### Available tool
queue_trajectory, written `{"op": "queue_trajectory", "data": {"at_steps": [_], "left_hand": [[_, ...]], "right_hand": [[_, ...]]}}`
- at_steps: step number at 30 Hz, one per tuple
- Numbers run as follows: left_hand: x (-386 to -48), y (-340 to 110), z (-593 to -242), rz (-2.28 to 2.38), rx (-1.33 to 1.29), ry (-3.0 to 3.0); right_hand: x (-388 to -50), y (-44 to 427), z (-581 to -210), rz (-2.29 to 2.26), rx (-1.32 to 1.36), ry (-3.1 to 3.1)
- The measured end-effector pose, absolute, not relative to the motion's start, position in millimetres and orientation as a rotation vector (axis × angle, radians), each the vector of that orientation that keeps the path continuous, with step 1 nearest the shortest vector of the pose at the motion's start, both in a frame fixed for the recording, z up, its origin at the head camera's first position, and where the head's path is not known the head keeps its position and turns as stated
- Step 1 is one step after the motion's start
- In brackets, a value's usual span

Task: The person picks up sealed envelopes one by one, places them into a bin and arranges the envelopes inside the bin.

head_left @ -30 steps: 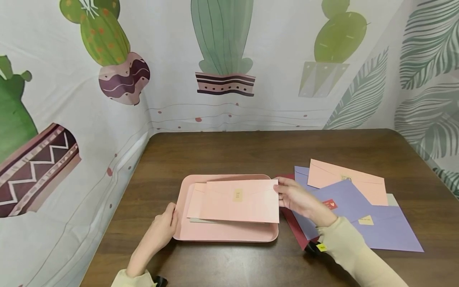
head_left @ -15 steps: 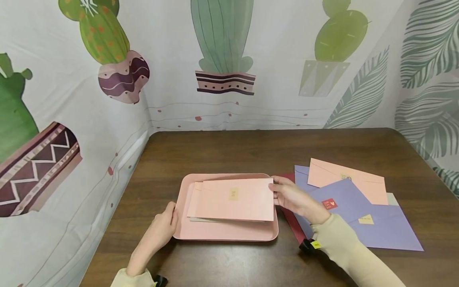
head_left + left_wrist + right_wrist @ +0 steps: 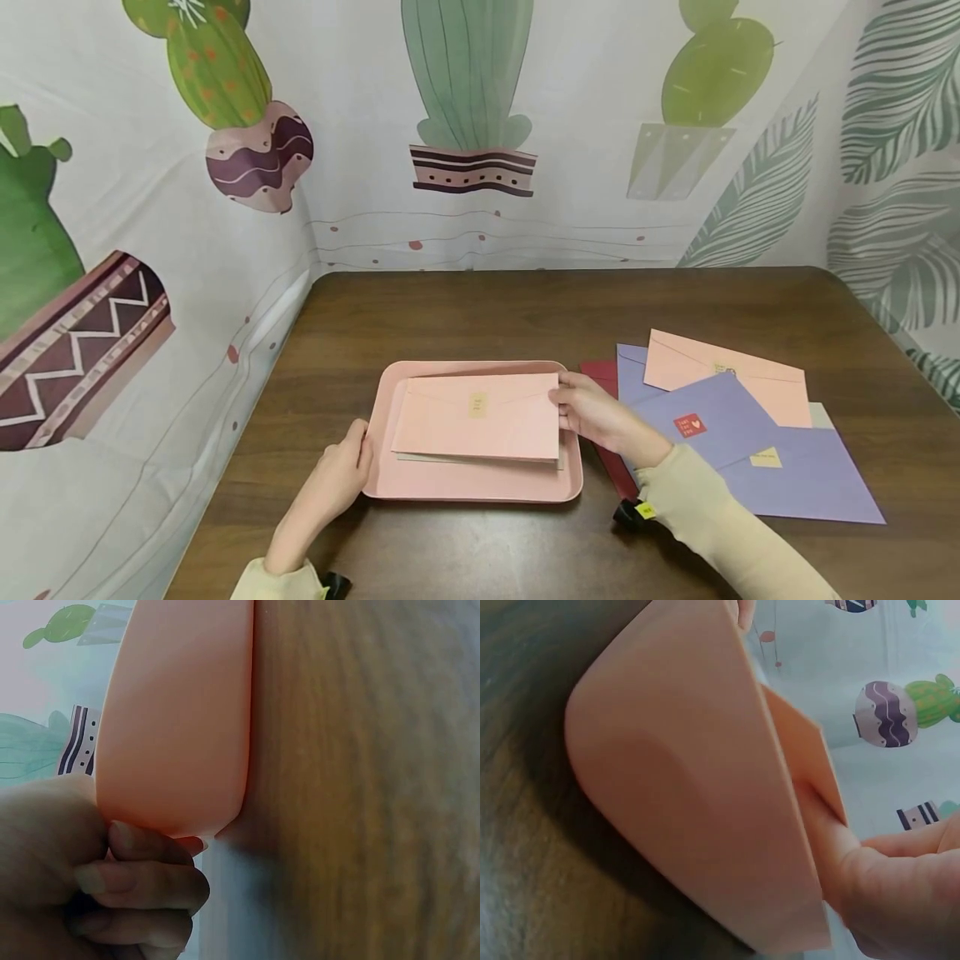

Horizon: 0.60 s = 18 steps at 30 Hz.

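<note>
In the head view, a pink tray (image 3: 465, 487) stands on the brown desk (image 3: 465, 321), its left rim pinched by the left hand (image 3: 333, 471). The right hand (image 3: 603, 417) grips the right edge of a peach envelope (image 3: 476, 429) with a pale label; it lies over the tray, above a greyish envelope (image 3: 480, 459) showing along its lower edge. To the right, purple envelopes (image 3: 810, 483) overlap a red envelope (image 3: 613, 471) and a second peach envelope (image 3: 757, 383).

In the left wrist view, the left hand's fingers curl at the tray's end.

In the right wrist view, the right hand pinches the envelope just inside the tray's wall, though its fingertips are partly hidden.
</note>
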<state>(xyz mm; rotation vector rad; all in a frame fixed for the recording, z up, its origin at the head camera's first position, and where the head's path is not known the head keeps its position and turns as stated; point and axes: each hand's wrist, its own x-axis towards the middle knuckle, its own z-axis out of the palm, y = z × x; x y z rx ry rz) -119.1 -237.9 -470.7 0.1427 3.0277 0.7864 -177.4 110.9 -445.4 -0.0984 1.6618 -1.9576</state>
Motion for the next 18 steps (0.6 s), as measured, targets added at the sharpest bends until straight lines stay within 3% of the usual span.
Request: {"op": "queue_trajectory", "data": {"at_steps": [18], "left_hand": [[-119.0, -237.1, -469.0, 0.793, 0.118, 3.012]], "right_hand": [[-160.7, 129.0, -411.3, -1.843, -0.206, 1.846]]}}
